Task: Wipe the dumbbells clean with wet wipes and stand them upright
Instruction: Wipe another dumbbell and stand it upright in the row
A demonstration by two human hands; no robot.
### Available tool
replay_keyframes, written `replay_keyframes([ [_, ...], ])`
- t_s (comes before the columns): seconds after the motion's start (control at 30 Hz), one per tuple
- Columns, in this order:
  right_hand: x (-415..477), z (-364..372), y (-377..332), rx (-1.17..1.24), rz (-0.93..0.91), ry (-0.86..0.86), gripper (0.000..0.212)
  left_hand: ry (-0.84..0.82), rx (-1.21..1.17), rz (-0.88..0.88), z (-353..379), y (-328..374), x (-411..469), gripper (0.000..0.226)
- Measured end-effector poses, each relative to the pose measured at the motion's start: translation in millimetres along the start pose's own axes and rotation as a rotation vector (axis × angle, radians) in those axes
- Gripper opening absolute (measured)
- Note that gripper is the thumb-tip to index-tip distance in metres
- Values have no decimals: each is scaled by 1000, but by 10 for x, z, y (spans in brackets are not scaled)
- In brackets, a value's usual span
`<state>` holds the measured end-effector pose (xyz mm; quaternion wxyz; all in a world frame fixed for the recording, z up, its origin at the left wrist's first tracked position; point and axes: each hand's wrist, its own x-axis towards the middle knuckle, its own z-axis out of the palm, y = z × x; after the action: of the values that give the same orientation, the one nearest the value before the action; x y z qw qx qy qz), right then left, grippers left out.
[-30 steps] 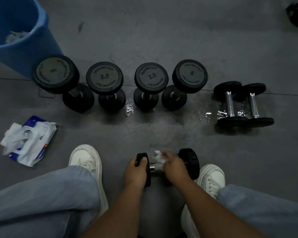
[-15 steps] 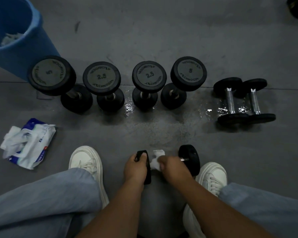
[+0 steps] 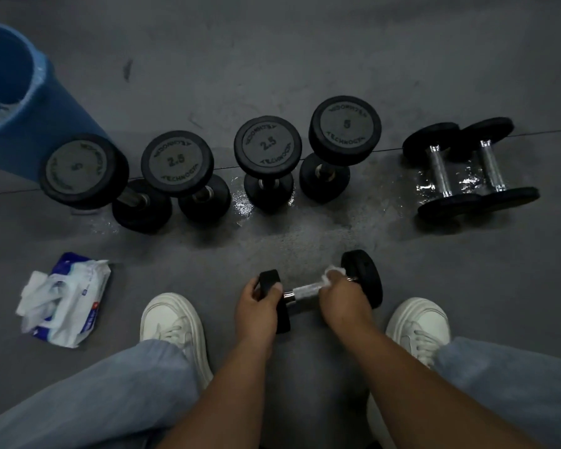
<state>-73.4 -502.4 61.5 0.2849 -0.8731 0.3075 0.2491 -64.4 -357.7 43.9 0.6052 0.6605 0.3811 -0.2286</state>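
Observation:
A small black dumbbell [image 3: 363, 277] with a chrome handle lies on its side on the floor between my feet. My left hand [image 3: 258, 306] grips its left end plate. My right hand [image 3: 344, 296] holds a white wet wipe [image 3: 332, 274] pressed on the handle close to the right plate. Several bigger dumbbells stand upright in a row beyond, among them one marked 2.5 [image 3: 268, 147] and one marked 5 [image 3: 345, 129]. Two small dumbbells [image 3: 467, 170] lie on their sides at the right.
A wet-wipe pack [image 3: 68, 299] lies on the grey floor at the left. A blue bin [image 3: 17, 102] holding used wipes stands at the far left. Wet patches [image 3: 305, 222] shine on the floor around the row. My white shoes [image 3: 172, 325] flank the dumbbell.
My right hand has slid the wipe along the handle from near the left plate to the right end, baring the chrome handle. My left hand keeps its hold.

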Motion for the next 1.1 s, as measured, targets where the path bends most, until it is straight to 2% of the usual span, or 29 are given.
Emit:
replay_keyframes([
  [0.07, -54, 103, -49, -115, -102, -139, 38, 82, 78, 30, 75, 76, 40, 39],
  [0.13, -52, 171, -121, 11, -307, -225, 35, 130, 91, 56, 104, 169, 69, 29],
  [0.17, -4, 152, -135, 60, -364, -198, 33, 108, 54, 55, 104, 211, 68, 26],
  [0.2, 95, 112, -123, 110, -330, -107, 33, 59, 6, 47, 90, 239, 51, 27],
  [0.27, 238, 87, -59, 200, -82, 60, 36, -55, -26, 56, 43, 226, 21, 46],
  [0.3, 248, 117, -43, 173, 22, 67, 36, -99, 2, 76, 21, 204, 12, 57],
  [0.33, 219, 187, -64, 102, 38, -1, 38, -126, 36, 95, 6, 181, 25, 66],
  [0.4, 122, 304, -143, 17, -96, -221, 47, -137, 63, 116, -4, 179, 73, 72],
  [0.43, 96, 299, -175, 39, -166, -269, 49, -138, 62, 125, -8, 194, 91, 71],
  [0.47, 114, 257, -168, 62, -222, -239, 46, -135, 60, 141, -7, 213, 104, 68],
  [0.5, 171, 210, -127, 85, -236, -133, 41, -123, 52, 159, 8, 233, 116, 63],
  [0.57, 218, 166, -48, 163, -138, 79, 38, -65, 19, 178, 67, 289, 140, 51],
  [0.6, 193, 166, -51, 180, -90, 82, 43, -24, 7, 176, 110, 327, 172, 47],
  [0.63, 165, 211, -71, 174, -78, 12, 49, 14, 0, 166, 154, 373, 211, 44],
  [0.7, 131, 285, -107, 66, -150, -164, 61, 48, -1, 150, 199, 460, 293, 35],
  [0.73, 175, 258, -120, 16, -193, -167, 62, 46, 0, 147, 207, 492, 334, 31],
  [0.87, 401, -1, -196, 213, -142, 122, 46, 53, 7, 153, 214, 503, 430, 27],
  [0.97, 431, 6, -283, 266, -166, 217, 20, 55, 6, 155, 238, 520, 460, 24],
  [1.03, 479, 73, -310, 471, -124, 347, 19, 58, 20, 158, 237, 536, 486, 23],
  [1.1, 485, 189, -322, 534, -107, 357, 23, 62, 27, 161, 239, 547, 493, 23],
])
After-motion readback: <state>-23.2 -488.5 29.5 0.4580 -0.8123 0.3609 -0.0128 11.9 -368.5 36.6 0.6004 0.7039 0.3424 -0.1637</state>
